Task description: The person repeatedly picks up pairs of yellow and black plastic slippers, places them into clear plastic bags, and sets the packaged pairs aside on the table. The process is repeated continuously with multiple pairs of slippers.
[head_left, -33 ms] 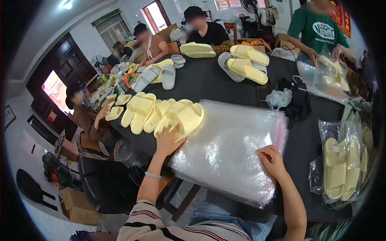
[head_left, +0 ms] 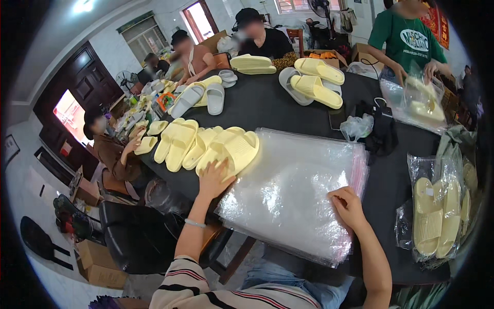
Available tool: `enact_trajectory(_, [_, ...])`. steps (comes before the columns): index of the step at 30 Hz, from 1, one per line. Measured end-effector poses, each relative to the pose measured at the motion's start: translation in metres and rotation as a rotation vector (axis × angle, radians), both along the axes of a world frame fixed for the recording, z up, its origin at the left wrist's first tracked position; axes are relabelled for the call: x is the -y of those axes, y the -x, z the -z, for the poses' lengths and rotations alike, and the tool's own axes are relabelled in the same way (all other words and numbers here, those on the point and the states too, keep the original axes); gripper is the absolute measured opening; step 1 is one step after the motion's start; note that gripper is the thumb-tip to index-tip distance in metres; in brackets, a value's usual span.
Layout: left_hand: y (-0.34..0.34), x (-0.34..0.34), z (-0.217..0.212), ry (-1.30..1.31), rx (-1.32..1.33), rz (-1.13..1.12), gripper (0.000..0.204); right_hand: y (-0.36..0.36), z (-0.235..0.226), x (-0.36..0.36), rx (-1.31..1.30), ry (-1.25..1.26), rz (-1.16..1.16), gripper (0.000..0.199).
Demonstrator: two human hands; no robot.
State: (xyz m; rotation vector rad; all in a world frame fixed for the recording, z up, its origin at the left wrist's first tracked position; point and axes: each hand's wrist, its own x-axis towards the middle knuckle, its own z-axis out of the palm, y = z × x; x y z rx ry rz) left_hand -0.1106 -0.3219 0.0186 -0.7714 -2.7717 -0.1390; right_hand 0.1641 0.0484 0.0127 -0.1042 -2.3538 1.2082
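Note:
A thick stack of clear plastic bags [head_left: 288,190] with a pink edge strip lies in front of me on the black table. My left hand [head_left: 213,179] rests with spread fingers on the near end of a pale yellow pair of ribbed slippers [head_left: 239,147], which sits against the stack's left edge. Over the right side of the stack, my right hand [head_left: 347,206] has its thumb and fingers pinched together on the top bag's film. More yellow slippers [head_left: 176,144] stand in a row to the left.
Yellow and grey slippers [head_left: 316,90] lie at the table's far side. A bagged slipper pair [head_left: 436,219] is at the right, near a black bag [head_left: 382,129]. Across the table a person in green [head_left: 406,38] handles bagged slippers. A black chair [head_left: 131,237] stands at lower left.
The yellow slippers and my left hand have shifted very slightly left. My right hand stays in place. The person in green has lowered their bagged slippers a little.

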Motion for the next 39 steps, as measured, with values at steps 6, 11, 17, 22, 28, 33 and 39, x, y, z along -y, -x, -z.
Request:
enact_trajectory(6, [0.031, 0.005, -0.003, 0.001, 0.008, -0.020, 0.074, 0.000, -0.003, 0.001, 0.013, -0.005, -0.002, 0.015])
enact_trajectory(11, [0.065, 0.011, 0.000, 0.009, 0.034, -0.059, 0.076, 0.001, -0.003, 0.002, 0.040, -0.012, 0.000, 0.016])
enact_trajectory(17, [0.102, 0.009, -0.002, 0.004, 0.076, -0.155, 0.077, -0.001, -0.004, 0.001, 0.029, -0.010, -0.028, 0.017])
enact_trajectory(22, [0.131, 0.005, -0.003, 0.073, 0.093, -0.322, 0.075, -0.001, -0.002, -0.001, 0.017, -0.019, -0.033, 0.016])
enact_trajectory(28, [0.146, -0.005, 0.022, 0.010, -0.080, -0.397, 0.066, -0.001, -0.004, -0.002, 0.028, -0.014, -0.034, 0.013])
enact_trajectory(33, [0.118, -0.028, 0.036, -0.341, 0.033, 0.110, 0.067, 0.001, 0.009, -0.014, -0.124, -0.005, -0.070, 0.026])
enact_trajectory(39, [0.023, -0.066, -0.001, -1.181, 1.153, 0.263, 0.067, -0.005, 0.004, -0.046, -0.242, -0.050, 0.344, 0.055])
